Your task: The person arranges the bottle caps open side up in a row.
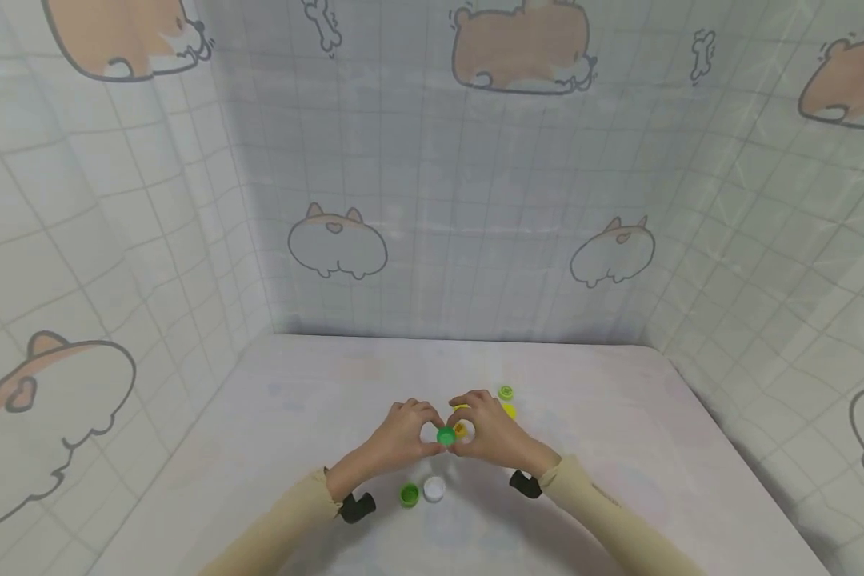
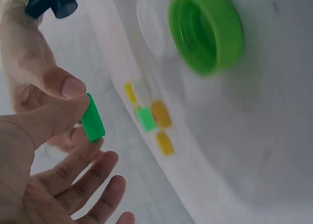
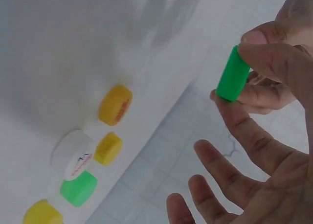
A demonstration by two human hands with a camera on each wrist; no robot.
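Note:
A small green cap (image 1: 446,436) is held up above the table between both hands. My left hand (image 1: 402,438) pinches its left edge between thumb and index finger, the other fingers spread in the left wrist view. On the opposite edge, my right hand (image 1: 491,432) pinches the same green cap (image 3: 234,74) with thumb and index finger. The cap stands tilted in both wrist views, its side showing. Below the hands, nearer the front, a darker green cap (image 1: 409,494) lies with its hollow side up beside a white cap (image 1: 434,489).
Behind the right hand lie several caps: a yellow-green one (image 1: 506,393), a yellow one (image 1: 509,410) and an orange one (image 3: 115,105). A white cap (image 3: 72,154) and a light green cap (image 3: 78,188) are near them. Patterned sheets stand at the back and both sides.

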